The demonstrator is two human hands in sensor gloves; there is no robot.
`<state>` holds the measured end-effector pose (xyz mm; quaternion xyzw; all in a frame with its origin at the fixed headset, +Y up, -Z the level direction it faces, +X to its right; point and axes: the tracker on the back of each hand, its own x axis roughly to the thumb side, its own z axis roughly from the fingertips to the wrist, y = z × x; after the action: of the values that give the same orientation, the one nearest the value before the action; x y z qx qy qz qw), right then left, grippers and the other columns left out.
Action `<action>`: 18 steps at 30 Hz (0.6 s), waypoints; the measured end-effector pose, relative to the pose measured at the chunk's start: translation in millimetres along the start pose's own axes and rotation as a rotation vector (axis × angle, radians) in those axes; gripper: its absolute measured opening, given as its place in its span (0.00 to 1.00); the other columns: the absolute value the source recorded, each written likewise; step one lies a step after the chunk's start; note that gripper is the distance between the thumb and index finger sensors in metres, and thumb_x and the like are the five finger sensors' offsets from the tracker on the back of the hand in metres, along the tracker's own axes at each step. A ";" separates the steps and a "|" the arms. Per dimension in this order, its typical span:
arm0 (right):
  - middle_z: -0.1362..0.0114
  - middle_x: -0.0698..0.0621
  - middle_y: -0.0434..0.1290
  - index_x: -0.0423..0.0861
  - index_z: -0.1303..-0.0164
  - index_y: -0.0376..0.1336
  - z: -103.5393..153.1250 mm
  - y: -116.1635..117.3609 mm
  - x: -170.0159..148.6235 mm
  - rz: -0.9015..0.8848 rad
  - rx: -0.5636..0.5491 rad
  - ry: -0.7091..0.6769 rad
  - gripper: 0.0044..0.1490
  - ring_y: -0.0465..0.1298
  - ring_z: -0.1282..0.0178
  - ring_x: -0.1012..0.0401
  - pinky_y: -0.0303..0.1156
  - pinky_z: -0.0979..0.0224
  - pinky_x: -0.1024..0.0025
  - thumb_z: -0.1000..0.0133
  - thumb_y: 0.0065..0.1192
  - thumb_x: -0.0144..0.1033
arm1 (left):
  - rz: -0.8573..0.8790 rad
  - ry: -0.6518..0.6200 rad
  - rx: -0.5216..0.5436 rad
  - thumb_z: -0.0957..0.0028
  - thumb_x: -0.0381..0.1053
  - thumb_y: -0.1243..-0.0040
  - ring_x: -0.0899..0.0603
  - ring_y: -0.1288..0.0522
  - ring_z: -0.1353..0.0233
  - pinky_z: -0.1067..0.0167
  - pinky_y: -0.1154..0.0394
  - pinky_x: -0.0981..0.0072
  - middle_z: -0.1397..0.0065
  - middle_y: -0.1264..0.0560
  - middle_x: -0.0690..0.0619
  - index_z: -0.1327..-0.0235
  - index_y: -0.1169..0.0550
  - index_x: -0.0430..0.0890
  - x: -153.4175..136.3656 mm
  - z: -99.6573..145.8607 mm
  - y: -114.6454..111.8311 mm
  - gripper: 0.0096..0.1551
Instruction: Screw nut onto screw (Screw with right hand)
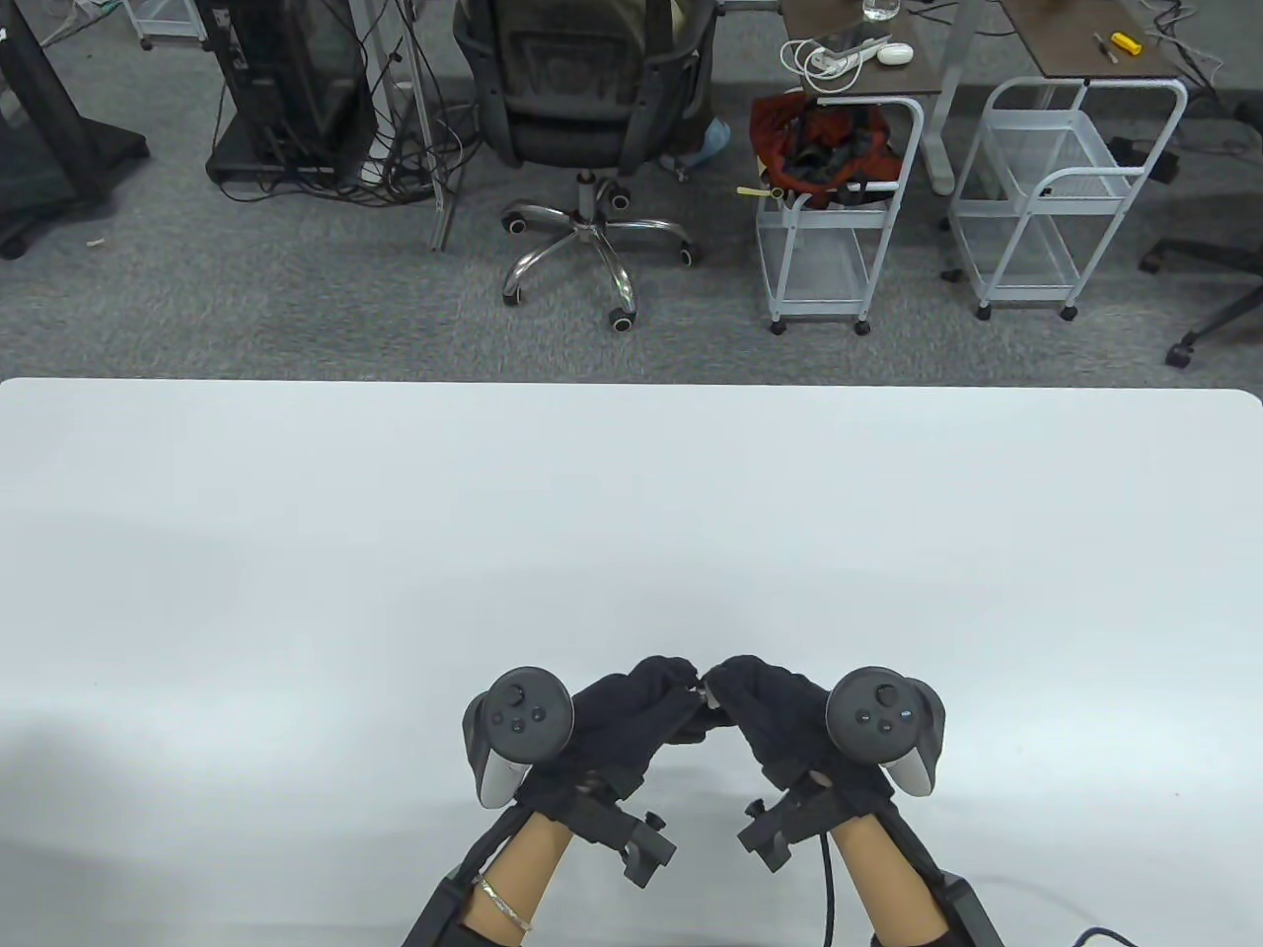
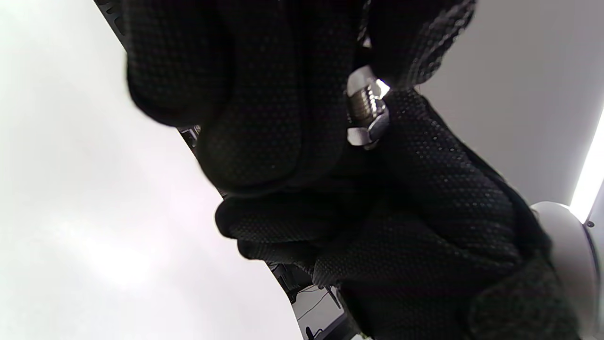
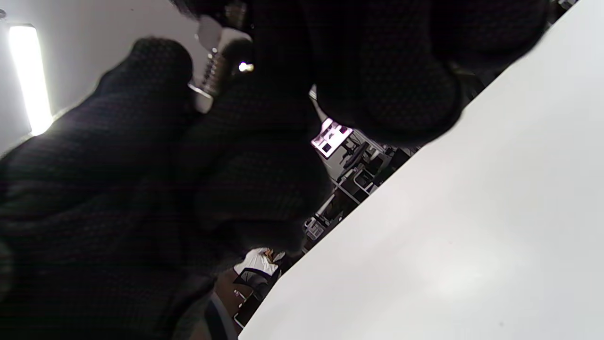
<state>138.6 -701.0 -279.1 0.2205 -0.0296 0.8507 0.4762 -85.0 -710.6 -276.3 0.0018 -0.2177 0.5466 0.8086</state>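
Observation:
My two gloved hands meet fingertip to fingertip low over the white table (image 1: 631,513), near its front edge. Between them is a small steel screw (image 2: 368,107) with bare threads and a hex nut (image 2: 368,133) on it. In the table view only a glint of the screw (image 1: 704,693) shows. My left hand (image 1: 663,691) grips one end of the screw. My right hand (image 1: 742,691) pinches the other end, at the nut. In the right wrist view the threads (image 3: 212,71) show between dark fingers. The gloves hide most of the metal.
The white table stretches wide on all sides of the hands. Beyond its far edge stand an office chair (image 1: 582,109), two white wire carts (image 1: 839,227) and desks on grey carpet.

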 end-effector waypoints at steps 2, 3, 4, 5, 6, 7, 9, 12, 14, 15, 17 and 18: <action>0.37 0.28 0.75 0.31 0.40 0.67 -1.2 -1.0 0.5 -0.014 0.121 -0.002 0.32 0.81 0.47 0.42 0.70 0.42 0.41 0.35 0.52 0.46 | -0.001 -0.001 0.006 0.44 0.54 0.43 0.48 0.09 0.56 0.53 0.15 0.62 0.54 0.08 0.49 0.43 0.22 0.37 0.6 0.5 0.9 0.27; 0.35 0.28 0.72 0.31 0.37 0.64 -1.0 -1.6 0.7 -0.020 0.151 0.015 0.31 0.79 0.44 0.42 0.68 0.40 0.40 0.35 0.51 0.45 | -0.003 -0.005 0.002 0.44 0.54 0.43 0.48 0.09 0.56 0.53 0.15 0.61 0.54 0.08 0.49 0.43 0.22 0.37 0.9 0.3 1.5 0.27; 0.35 0.29 0.72 0.31 0.37 0.64 -1.1 -1.4 1.1 -0.027 0.153 0.012 0.30 0.79 0.44 0.42 0.68 0.39 0.40 0.35 0.52 0.43 | -0.003 -0.013 -0.009 0.45 0.54 0.43 0.48 0.09 0.56 0.53 0.15 0.61 0.54 0.08 0.48 0.43 0.22 0.37 1.3 0.1 2.2 0.27; 0.37 0.30 0.74 0.32 0.40 0.66 -0.7 -1.1 1.0 -0.014 0.098 0.002 0.29 0.81 0.47 0.44 0.69 0.41 0.42 0.34 0.50 0.43 | 0.000 -0.018 -0.019 0.45 0.54 0.43 0.48 0.09 0.56 0.53 0.15 0.61 0.54 0.08 0.48 0.43 0.22 0.37 1.7 0.0 2.5 0.27; 0.42 0.32 0.78 0.33 0.45 0.69 -0.1 0.0 0.3 0.003 0.002 -0.002 0.28 0.83 0.52 0.46 0.72 0.44 0.44 0.35 0.49 0.42 | 0.009 -0.023 -0.030 0.45 0.54 0.43 0.48 0.09 0.56 0.53 0.15 0.61 0.54 0.08 0.49 0.42 0.22 0.36 1.4 -0.5 2.0 0.27; 0.47 0.33 0.80 0.33 0.50 0.72 0.4 1.1 -0.3 0.009 -0.058 0.001 0.27 0.84 0.57 0.48 0.73 0.48 0.45 0.35 0.49 0.42 | 0.017 -0.021 -0.043 0.45 0.53 0.42 0.48 0.09 0.55 0.52 0.15 0.61 0.53 0.08 0.48 0.42 0.22 0.36 1.0 -0.8 1.2 0.27; 0.49 0.33 0.81 0.33 0.53 0.73 0.5 1.9 -1.9 0.008 -0.081 0.022 0.27 0.85 0.60 0.48 0.74 0.50 0.46 0.35 0.49 0.42 | 0.031 -0.009 -0.048 0.45 0.53 0.42 0.48 0.09 0.55 0.52 0.15 0.61 0.53 0.08 0.48 0.41 0.22 0.36 -1.1 -1.0 0.5 0.28; 0.38 0.28 0.75 0.30 0.41 0.68 -1.6 -1.0 -1.5 -0.040 0.115 0.021 0.33 0.81 0.48 0.42 0.70 0.43 0.40 0.35 0.52 0.46 | 0.044 0.003 -0.044 0.45 0.52 0.42 0.47 0.09 0.54 0.51 0.15 0.60 0.51 0.09 0.47 0.41 0.23 0.36 -2.7 -1.0 1.9 0.27; 0.32 0.27 0.69 0.31 0.34 0.62 -1.2 -1.1 -0.1 -0.044 0.223 0.072 0.32 0.77 0.41 0.40 0.66 0.38 0.39 0.34 0.53 0.44 | 0.032 -0.015 -0.044 0.46 0.52 0.41 0.47 0.09 0.54 0.51 0.15 0.60 0.51 0.09 0.47 0.41 0.22 0.36 -1.2 -1.8 3.5 0.28; 0.34 0.29 0.72 0.31 0.36 0.64 -1.3 -0.7 0.1 -0.002 0.126 0.032 0.31 0.79 0.43 0.42 0.68 0.39 0.41 0.34 0.52 0.44 | 0.023 -0.021 -0.055 0.46 0.52 0.41 0.47 0.09 0.54 0.51 0.15 0.60 0.52 0.08 0.47 0.41 0.22 0.36 -0.3 -1.3 3.7 0.28; 0.46 0.32 0.80 0.33 0.50 0.72 -0.7 0.4 -0.4 0.029 -0.052 0.019 0.29 0.84 0.56 0.47 0.73 0.47 0.45 0.35 0.49 0.44 | 0.020 -0.032 -0.067 0.47 0.52 0.40 0.48 0.09 0.54 0.51 0.15 0.61 0.52 0.08 0.48 0.41 0.22 0.36 0.2 -2.0 1.8 0.28; 0.49 0.33 0.82 0.33 0.54 0.73 -0.5 1.0 -1.1 0.024 -0.096 0.025 0.28 0.85 0.60 0.48 0.74 0.50 0.45 0.36 0.50 0.43 | 0.026 -0.026 -0.072 0.47 0.52 0.40 0.48 0.09 0.54 0.51 0.15 0.61 0.51 0.08 0.48 0.41 0.23 0.36 -0.1 -2.0 0.5 0.28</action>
<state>138.1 -702.3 -279.8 0.1864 -0.0674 0.8567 0.4761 -84.7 -710.0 -278.2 -0.0231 -0.2478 0.5489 0.7980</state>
